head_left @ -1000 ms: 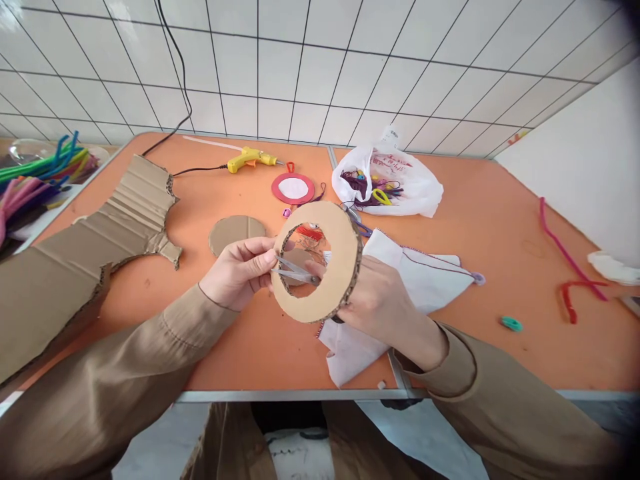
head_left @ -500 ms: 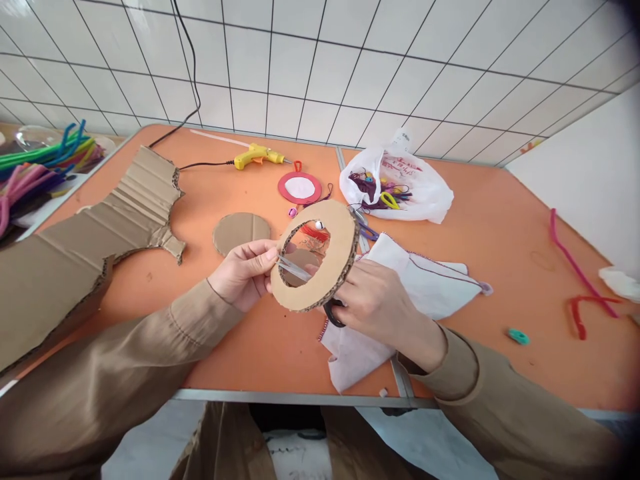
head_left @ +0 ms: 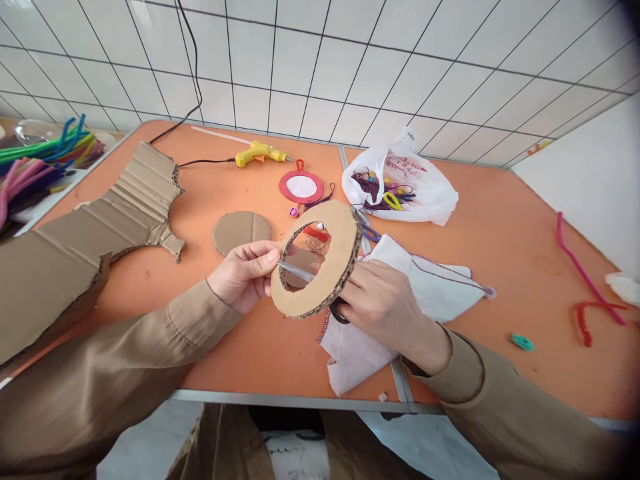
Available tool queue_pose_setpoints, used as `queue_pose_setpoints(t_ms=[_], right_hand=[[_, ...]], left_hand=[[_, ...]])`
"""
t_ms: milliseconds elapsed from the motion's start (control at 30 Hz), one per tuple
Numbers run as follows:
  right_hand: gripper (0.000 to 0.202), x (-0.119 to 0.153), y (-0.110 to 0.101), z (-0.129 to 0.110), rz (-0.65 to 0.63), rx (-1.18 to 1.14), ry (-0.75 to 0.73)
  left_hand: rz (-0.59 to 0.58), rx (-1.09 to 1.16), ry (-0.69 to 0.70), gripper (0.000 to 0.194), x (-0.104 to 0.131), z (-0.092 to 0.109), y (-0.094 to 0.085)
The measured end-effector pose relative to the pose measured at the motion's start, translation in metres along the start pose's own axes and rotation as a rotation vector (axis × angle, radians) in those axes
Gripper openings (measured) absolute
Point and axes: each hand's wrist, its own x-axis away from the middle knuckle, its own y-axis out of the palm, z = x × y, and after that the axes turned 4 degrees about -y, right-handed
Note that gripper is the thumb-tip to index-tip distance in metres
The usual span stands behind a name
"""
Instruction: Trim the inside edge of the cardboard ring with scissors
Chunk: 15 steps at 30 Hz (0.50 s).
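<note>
My left hand [head_left: 250, 273] pinches the left edge of a cardboard ring [head_left: 334, 270], which is held tilted above the table. My right hand [head_left: 377, 300] is closed on black-handled scissors [head_left: 341, 313], mostly behind the ring's right side. Their blades [head_left: 296, 270] show in the ring's opening, pointing left toward my left thumb. The ring's inner edge looks rough, with corrugation showing. Lying left of the ring is a round cardboard disc [head_left: 240, 232]. Red threads [head_left: 317, 233] and another cardboard piece [head_left: 303, 260] show through the opening.
A large cut cardboard sheet [head_left: 60, 267] covers the left side. Farther back lie a yellow glue gun [head_left: 260, 154], a red-rimmed disc [head_left: 301, 187] and a white plastic bag [head_left: 430, 187]. White cloth [head_left: 430, 287] lies under my right hand; pipe cleaners [head_left: 590, 273] are far right.
The scissor blades in the opening have come closer together. The ring and my right hand have shifted slightly down and right; my left hand keeps its hold.
</note>
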Motion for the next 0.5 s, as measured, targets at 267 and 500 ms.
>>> queue_pose_setpoints(t_ms=[267,500], right_hand=[[0.031,0.0007,0.0022,-0.0016,0.088,-0.125,0.050],[0.022,-0.0058,-0.0035,-0.0060,0.073,-0.234,0.136]], left_hand=[[-0.057,-0.063,0.030,0.035,0.0009,0.0054,-0.0020],[-0.099,-0.113,0.041,0.031,0.0009,0.0070,0.0006]])
